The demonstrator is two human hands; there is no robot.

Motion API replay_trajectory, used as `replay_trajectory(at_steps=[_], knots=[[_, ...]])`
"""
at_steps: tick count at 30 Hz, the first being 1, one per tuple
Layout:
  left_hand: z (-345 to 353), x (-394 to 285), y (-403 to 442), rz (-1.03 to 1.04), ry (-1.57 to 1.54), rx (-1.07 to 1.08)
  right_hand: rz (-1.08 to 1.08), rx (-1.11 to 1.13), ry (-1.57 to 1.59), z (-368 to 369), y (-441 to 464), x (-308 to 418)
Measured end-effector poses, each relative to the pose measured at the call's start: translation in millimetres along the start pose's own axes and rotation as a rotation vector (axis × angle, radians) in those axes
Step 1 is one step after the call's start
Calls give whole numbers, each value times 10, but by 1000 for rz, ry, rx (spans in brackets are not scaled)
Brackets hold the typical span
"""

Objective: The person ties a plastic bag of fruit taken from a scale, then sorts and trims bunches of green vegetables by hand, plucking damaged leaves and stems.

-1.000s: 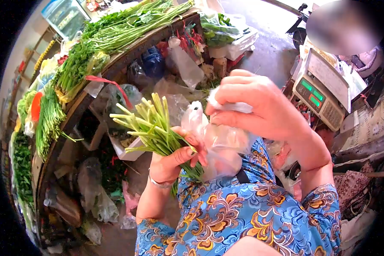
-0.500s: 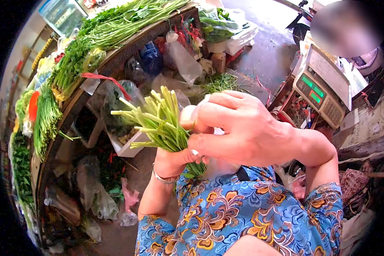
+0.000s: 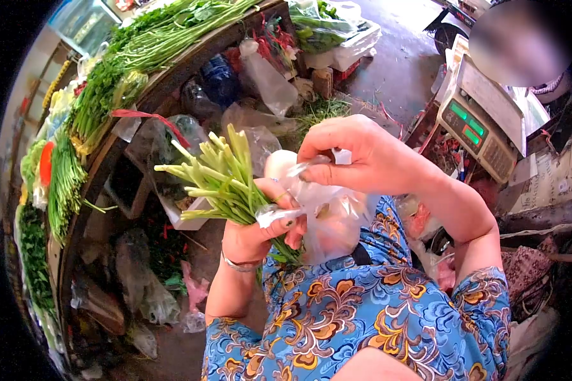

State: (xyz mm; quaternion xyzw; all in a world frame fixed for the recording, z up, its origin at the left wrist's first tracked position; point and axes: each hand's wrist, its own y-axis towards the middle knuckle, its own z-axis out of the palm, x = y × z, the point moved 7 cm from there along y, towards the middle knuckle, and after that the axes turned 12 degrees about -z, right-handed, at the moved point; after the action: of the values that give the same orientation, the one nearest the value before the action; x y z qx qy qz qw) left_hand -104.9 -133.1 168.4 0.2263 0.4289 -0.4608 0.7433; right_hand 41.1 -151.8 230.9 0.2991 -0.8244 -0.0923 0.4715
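Observation:
My left hand (image 3: 257, 235) is wrapped round a bunch of leafy greens (image 3: 225, 178), with the pale cut stem ends pointing up and left and some leaves below the fist. The thumb of that hand also presses on the edge of a thin see-through plastic bag (image 3: 330, 222). Between thumb and fingers, my right hand (image 3: 362, 155) pinches the bag's upper rim and holds it up. The bag hangs between the two hands in front of the patterned blue shirt. What lies inside the bag, if anything, I cannot make out.
Along the left runs a curved stall counter (image 3: 70, 235) with bundled greens (image 3: 67, 171) and long stems (image 3: 178, 38). A scale (image 3: 480, 120) with green digits stands at right, near another person. Loose plastic bags (image 3: 152, 279) lie below the counter, and bagged greens (image 3: 324, 32) sit at the back.
My right hand has drawn back from my left, and the plastic bag now stretches open between them. The bunch of greens has shifted slightly left.

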Motion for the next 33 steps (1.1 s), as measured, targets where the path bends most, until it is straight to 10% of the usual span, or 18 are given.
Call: replay_trajectory(at_steps=[9, 14, 33], knots=[[-177, -10, -1, 69, -23, -79, -424, -258, -282, 126, -288, 404], [-219, 6, -23, 22, -38, -112, -354, -280, -665, 382, -490, 147], [-219, -51, -237, 118, 590, -488, -120, -55, -326, 288, -81, -220]])
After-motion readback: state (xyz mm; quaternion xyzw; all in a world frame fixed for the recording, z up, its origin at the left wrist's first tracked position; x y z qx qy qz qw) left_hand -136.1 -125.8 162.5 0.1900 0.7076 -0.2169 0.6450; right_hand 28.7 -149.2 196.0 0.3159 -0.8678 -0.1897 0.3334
